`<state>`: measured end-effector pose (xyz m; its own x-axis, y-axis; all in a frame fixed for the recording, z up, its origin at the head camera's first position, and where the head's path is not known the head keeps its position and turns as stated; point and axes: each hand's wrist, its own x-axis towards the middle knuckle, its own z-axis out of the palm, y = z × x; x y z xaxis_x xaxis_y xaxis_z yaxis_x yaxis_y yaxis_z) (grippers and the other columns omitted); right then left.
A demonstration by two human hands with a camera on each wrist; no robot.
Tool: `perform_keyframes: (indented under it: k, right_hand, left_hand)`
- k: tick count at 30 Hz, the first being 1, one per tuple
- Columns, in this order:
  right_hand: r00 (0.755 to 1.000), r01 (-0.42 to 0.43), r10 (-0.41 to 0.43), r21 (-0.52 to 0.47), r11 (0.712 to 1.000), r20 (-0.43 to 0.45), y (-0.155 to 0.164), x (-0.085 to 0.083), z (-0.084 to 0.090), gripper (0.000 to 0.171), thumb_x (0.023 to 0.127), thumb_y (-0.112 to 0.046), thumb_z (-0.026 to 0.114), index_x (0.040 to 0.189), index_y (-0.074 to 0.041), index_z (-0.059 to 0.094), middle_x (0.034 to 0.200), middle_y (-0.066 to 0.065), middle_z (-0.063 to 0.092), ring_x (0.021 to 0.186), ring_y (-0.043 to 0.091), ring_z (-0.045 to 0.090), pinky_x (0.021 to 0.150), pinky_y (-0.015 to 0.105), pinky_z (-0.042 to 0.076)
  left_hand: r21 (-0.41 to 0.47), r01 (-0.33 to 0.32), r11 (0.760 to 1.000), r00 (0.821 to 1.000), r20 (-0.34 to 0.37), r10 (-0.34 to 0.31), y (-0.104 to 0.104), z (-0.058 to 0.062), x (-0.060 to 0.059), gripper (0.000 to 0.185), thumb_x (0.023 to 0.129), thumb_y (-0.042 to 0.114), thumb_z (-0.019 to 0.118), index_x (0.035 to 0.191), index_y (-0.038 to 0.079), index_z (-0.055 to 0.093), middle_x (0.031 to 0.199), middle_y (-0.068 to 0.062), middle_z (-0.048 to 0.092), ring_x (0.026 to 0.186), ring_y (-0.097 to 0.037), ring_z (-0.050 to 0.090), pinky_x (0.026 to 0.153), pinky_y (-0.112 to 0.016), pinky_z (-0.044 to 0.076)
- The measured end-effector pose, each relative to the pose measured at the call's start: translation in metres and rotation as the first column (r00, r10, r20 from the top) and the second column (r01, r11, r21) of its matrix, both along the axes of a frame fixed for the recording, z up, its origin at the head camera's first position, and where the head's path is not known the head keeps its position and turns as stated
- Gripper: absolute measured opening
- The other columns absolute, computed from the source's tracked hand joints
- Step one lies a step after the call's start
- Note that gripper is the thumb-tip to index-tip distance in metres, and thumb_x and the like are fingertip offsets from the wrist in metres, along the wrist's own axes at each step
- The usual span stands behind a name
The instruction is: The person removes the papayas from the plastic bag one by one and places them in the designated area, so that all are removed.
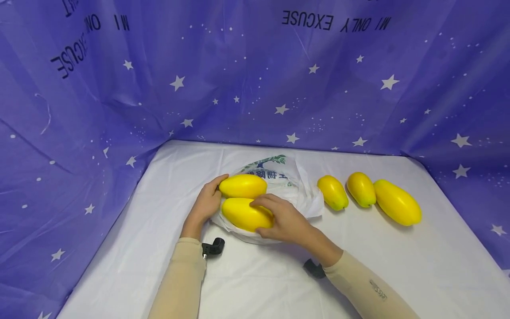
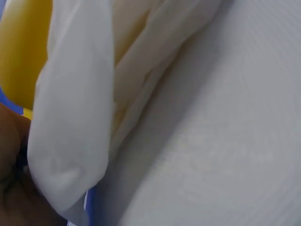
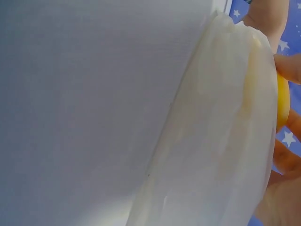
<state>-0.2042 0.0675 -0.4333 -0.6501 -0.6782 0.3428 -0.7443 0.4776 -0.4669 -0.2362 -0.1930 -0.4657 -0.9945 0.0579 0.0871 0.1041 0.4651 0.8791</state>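
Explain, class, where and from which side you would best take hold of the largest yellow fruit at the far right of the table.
Probably across its thick middle, from above. The largest fruit lies flat on the white table on its long side, its top bare and its right side open, while a smaller fruit lies close on its left.

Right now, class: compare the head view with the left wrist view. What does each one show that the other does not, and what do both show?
Only the head view shows both hands: the left hand touching the far yellow fruit, the right hand curled over the near yellow fruit, plus three loose yellow fruits lying to the right and the starry purple backdrop. Only the left wrist view shows the folds of the white plastic bag close up. Both show the bag, yellow fruit and the white table cover.
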Motion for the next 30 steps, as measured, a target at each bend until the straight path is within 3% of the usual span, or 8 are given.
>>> perform_keyframes:
  k: [8, 14, 21, 30]
  right_hand:
    - [0.999, 0.028, -0.029, -0.037, 0.999, -0.024, 0.014, 0.007, 0.003, 0.060, 0.071, -0.029, 0.084, 0.125, -0.020, 0.061, 0.130, -0.001, 0.056, 0.117, 0.018, 0.055, 0.100, 0.038, 0.048]
    - [0.997, 0.074, -0.075, -0.058, 0.996, -0.016, 0.028, 0.011, 0.007, 0.061, 0.070, -0.029, 0.084, 0.126, -0.021, 0.061, 0.130, -0.007, 0.055, 0.118, 0.012, 0.054, 0.102, 0.033, 0.045]
    - [0.994, 0.110, -0.110, -0.091, 0.990, -0.004, 0.050, 0.017, 0.019, 0.062, 0.070, -0.024, 0.085, 0.127, -0.018, 0.060, 0.129, -0.006, 0.055, 0.118, 0.017, 0.054, 0.102, 0.037, 0.046]
    - [0.978, 0.193, -0.199, -0.105, 0.976, -0.054, 0.083, 0.017, 0.034, 0.063, 0.070, -0.023, 0.085, 0.127, -0.018, 0.060, 0.130, -0.004, 0.055, 0.108, 0.014, 0.054, 0.074, 0.033, 0.055]
  left_hand:
    - [-0.009, -0.006, 1.000, 1.000, -0.018, 0.006, 0.000, 0.000, 0.000, 0.055, 0.095, -0.004, 0.033, 0.147, 0.009, 0.043, 0.148, -0.010, 0.044, 0.140, -0.027, 0.034, 0.117, -0.043, 0.023]
    - [-0.010, -0.003, 1.000, 1.000, -0.018, 0.003, 0.001, 0.002, 0.001, 0.054, 0.095, -0.005, 0.033, 0.147, 0.009, 0.043, 0.148, -0.011, 0.044, 0.140, -0.027, 0.033, 0.117, -0.043, 0.023]
    - [-0.001, -0.001, 1.000, 1.000, 0.002, 0.001, 0.002, 0.000, 0.001, 0.055, 0.095, -0.005, 0.032, 0.147, 0.009, 0.043, 0.149, -0.010, 0.043, 0.140, -0.027, 0.032, 0.117, -0.044, 0.022]
    - [-0.003, -0.010, 1.000, 1.000, 0.010, 0.010, 0.001, 0.000, 0.000, 0.055, 0.096, -0.003, 0.032, 0.148, 0.013, 0.043, 0.149, -0.008, 0.042, 0.141, -0.025, 0.031, 0.117, -0.042, 0.022]
